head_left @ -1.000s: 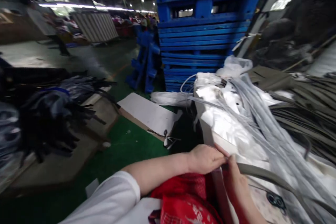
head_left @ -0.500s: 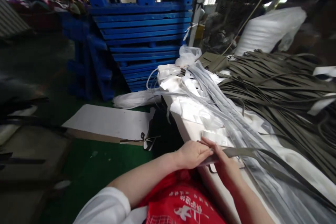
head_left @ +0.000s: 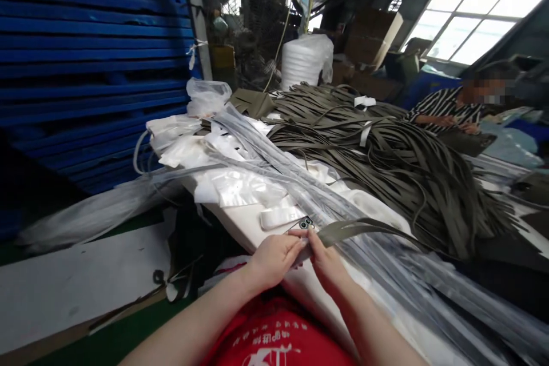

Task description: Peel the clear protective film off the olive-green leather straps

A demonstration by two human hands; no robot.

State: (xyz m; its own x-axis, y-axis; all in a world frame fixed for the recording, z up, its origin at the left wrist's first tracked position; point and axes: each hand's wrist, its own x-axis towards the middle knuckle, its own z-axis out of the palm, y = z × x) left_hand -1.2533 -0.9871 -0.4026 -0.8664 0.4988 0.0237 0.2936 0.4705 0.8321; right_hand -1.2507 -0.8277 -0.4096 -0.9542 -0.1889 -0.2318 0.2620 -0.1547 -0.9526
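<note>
Close in front of me, over the near edge of the table, both hands are on a flat olive-grey strap. My left hand pinches it at its left end. Fingers together, my right hand grips the same strap just beside the left hand; from there it arcs away to the right. The exact fingertip contact is partly hidden. Just beyond my fingers lies a phone, its camera lenses up. A white paper band rests beside the phone.
A large heap of olive straps covers the table's far side. Long clear plastic sleeves run diagonally across it. Blue pallets are stacked at left, a white board below them. A person in a striped top sits at far right.
My view has swung to the right, bringing the windows and the seated person into sight. Both hands keep hold of the strap, close together as before.
</note>
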